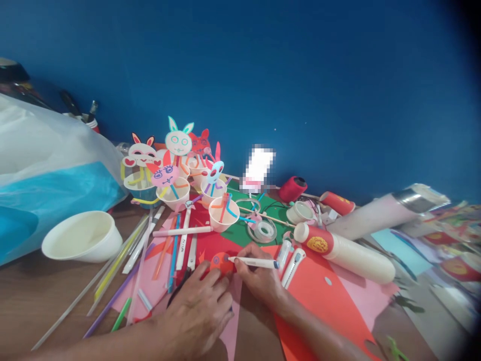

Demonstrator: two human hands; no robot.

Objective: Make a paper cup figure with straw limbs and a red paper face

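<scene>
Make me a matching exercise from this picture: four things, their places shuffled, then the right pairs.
Things
1. white pen
2. orange paper face
3. large white bowl
4. red thread spool

Places
A. beside the plastic bag
B. in the right hand
C. close to the blue wall
D. at the fingers of the left hand

Pairs: 1-B, 2-D, 3-A, 4-C

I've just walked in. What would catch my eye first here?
Probably the paper animal faces above white cups, left of centre, bright before the blue wall. Next, at lower centre, the right hand holds a white marker to an orange paper disc, while the left hand touches it.
</scene>
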